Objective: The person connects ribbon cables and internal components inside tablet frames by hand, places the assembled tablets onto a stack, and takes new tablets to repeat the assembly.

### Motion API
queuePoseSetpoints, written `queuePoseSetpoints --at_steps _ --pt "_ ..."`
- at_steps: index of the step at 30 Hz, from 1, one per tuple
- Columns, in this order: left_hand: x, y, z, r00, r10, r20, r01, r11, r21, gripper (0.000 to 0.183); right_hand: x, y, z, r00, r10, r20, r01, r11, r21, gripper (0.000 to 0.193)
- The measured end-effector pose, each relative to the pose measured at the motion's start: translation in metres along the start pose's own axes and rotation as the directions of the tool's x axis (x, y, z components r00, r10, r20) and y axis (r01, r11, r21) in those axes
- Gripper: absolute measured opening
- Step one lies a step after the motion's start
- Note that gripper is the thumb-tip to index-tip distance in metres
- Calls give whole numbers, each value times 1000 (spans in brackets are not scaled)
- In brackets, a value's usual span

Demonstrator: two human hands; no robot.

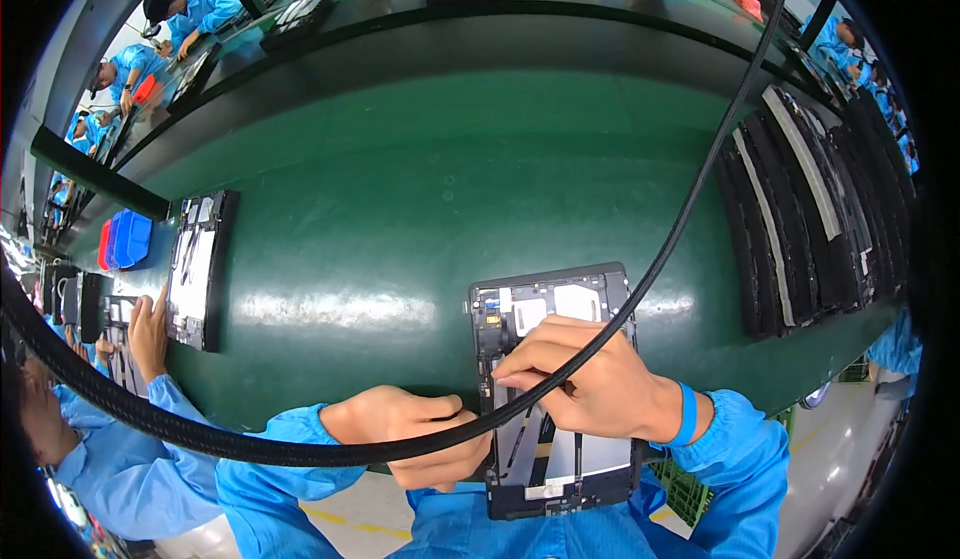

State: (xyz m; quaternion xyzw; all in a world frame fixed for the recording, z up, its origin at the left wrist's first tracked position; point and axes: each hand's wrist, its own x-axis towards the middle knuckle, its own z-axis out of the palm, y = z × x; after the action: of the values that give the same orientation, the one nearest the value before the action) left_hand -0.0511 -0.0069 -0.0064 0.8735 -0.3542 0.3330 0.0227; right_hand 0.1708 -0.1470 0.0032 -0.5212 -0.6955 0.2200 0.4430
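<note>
An opened tablet [592,459] lies at the near edge of the green table, its inner boards, white battery panels and thin dark ribbon cables exposed. My right hand [580,374], with a blue band at its wrist, is over the tablet's middle. Its thumb and fingertips are pinched together near the left side of the inner parts; whatever is between them is too small to make out. My left hand [410,429] is closed, fingers curled against the tablet's left edge. A black cable crosses in front of both hands and hides parts of their fingers.
The thick black braided cable [690,199] arcs across the view. Dark slab-like units [800,219] stand stacked at right. Another opened tablet [195,269] lies at left, beside a co-worker's hand [148,339] and a blue bin [128,239]. Beyond the table runs a raised line [370,21] carrying more tablets.
</note>
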Motion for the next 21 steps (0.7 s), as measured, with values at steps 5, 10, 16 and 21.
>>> queuePoseSetpoints --at_steps 5,10,16,21 --pt "7 5 -17 997 -24 75 23 1000 14 42 4 -8 2 1000 10 13 -10 1000 -5 10" --pt "2 12 -11 997 -71 44 70 997 26 41 1 -8 6 1000 -20 -19 19 998 -68 11" --pt "0 17 -18 975 -142 172 149 989 -26 41 1 -9 7 998 -49 -33 45 993 -105 12" --pt "-1 17 -16 976 -168 137 175 984 -44 46 4 -11 4 1000 3 -31 -3 1000 -5 9"
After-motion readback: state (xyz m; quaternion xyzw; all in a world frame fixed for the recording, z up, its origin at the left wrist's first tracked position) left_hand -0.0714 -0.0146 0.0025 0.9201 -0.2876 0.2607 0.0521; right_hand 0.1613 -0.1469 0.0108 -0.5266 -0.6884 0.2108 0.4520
